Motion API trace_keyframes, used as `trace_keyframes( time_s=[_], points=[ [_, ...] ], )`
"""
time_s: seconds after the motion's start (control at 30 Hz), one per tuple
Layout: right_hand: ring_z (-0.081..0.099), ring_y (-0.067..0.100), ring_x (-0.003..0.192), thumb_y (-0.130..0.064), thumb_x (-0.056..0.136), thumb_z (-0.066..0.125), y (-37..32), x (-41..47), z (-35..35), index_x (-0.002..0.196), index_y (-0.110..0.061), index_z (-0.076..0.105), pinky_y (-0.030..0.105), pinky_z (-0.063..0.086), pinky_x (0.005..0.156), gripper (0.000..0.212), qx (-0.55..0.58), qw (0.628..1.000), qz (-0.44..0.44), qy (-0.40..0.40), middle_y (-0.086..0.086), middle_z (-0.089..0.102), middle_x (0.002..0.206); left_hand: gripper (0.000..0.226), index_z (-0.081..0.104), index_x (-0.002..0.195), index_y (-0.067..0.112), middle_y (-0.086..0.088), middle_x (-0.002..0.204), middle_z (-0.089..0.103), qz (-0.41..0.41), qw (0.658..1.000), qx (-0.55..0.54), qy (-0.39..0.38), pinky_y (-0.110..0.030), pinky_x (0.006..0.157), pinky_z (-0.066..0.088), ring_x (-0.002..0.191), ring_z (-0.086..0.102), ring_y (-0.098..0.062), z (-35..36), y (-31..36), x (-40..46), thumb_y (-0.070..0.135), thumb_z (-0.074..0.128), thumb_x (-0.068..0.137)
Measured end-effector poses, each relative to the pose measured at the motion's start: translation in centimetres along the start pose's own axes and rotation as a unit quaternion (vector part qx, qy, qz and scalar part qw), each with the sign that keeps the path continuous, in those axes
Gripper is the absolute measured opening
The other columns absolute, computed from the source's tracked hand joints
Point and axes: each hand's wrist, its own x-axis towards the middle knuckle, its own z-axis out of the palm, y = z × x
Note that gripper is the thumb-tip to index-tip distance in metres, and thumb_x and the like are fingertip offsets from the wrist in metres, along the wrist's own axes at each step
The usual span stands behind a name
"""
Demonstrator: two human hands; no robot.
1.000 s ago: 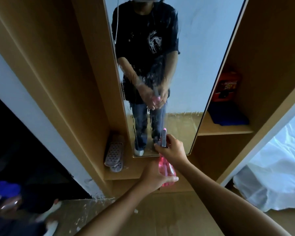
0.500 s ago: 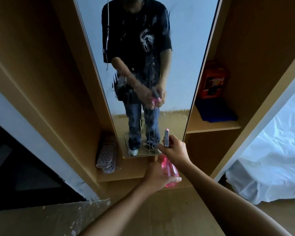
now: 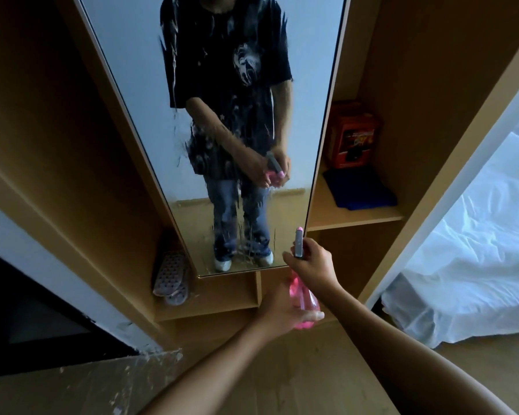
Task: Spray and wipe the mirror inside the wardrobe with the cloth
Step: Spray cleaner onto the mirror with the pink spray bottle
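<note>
A tall mirror [image 3: 138, 94] stands inside the wooden wardrobe, streaked with runs of spray over its middle and lower part. It reflects a person in a dark shirt and jeans. Both my hands hold a pink spray bottle [image 3: 302, 307] in front of the mirror's lower right corner. My right hand [image 3: 312, 263] grips the grey spray head at the top. My left hand [image 3: 277, 311] cups the pink body from below. A dark blue cloth [image 3: 360, 191] lies folded on the shelf right of the mirror.
A red box [image 3: 352, 134] stands behind the cloth on the wooden shelf [image 3: 354, 220]. A pair of grey slippers [image 3: 171, 275] leans on the low ledge left of the mirror. A bed with a white sheet [image 3: 468, 250] fills the right side.
The view has swung so the mirror sits more upright and central. Both hands keep hold of the bottle, which has drifted a little right toward the mirror's lower right corner.
</note>
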Motion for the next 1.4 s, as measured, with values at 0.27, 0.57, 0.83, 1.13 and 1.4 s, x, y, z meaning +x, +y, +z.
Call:
trace_keyframes(
  time_s=[0.27,0.57,0.83,1.13,1.4],
  points=[
    [0.058,-0.015,0.068,-0.024,0.083,0.076,2.4,-0.1,0.4,0.087,-0.028,0.054,0.002,0.041,0.052,0.022,-0.013,0.999,0.031,-0.037,-0.012,0.061,0.081,0.026,0.062,0.092,0.034,0.014,0.086,0.070,-0.026,0.999,0.014,0.012,-0.023,0.071,0.059,0.077,0.070,0.000,2.0,-2.4,0.4,0.038,0.079,0.072],
    [0.052,0.003,0.057,-0.024,0.083,0.074,5.2,-0.3,1.4,0.077,-0.021,0.055,0.011,0.040,0.049,0.019,-0.060,0.996,0.052,-0.041,-0.005,0.058,0.070,0.027,0.060,0.085,0.038,0.023,0.086,0.068,-0.073,0.997,0.026,0.007,-0.004,0.061,0.048,0.074,0.066,0.007,3.1,-4.0,0.1,0.038,0.082,0.070],
    [0.053,-0.013,0.057,-0.024,0.081,0.075,5.8,-0.3,2.9,0.076,-0.025,0.053,0.005,0.040,0.051,0.023,-0.075,0.991,0.050,-0.102,-0.009,0.056,0.070,0.049,0.062,0.105,0.029,0.013,0.096,0.069,-0.123,0.992,0.017,0.024,-0.014,0.079,0.052,0.088,0.066,0.002,3.3,-6.0,-0.6,0.048,0.082,0.065],
    [0.045,0.007,0.056,-0.028,0.079,0.076,5.0,-0.5,7.0,0.075,-0.015,0.056,0.014,0.034,0.047,0.024,-0.111,0.985,0.043,-0.128,-0.004,0.056,0.067,0.042,0.066,0.094,0.021,0.008,0.089,0.071,-0.150,0.985,0.022,0.082,-0.022,0.086,0.052,0.084,0.067,-0.003,1.2,-7.2,-2.7,0.042,0.085,0.063],
    [0.047,0.009,0.061,-0.031,0.079,0.077,3.3,-1.1,10.5,0.084,-0.012,0.058,0.020,0.036,0.054,0.028,-0.102,0.980,0.042,-0.166,0.002,0.061,0.076,0.045,0.061,0.097,0.032,0.015,0.093,0.069,-0.157,0.982,0.017,0.105,-0.007,0.079,0.045,0.086,0.064,0.006,-1.9,-8.2,-5.0,0.041,0.087,0.062]
  ],
)
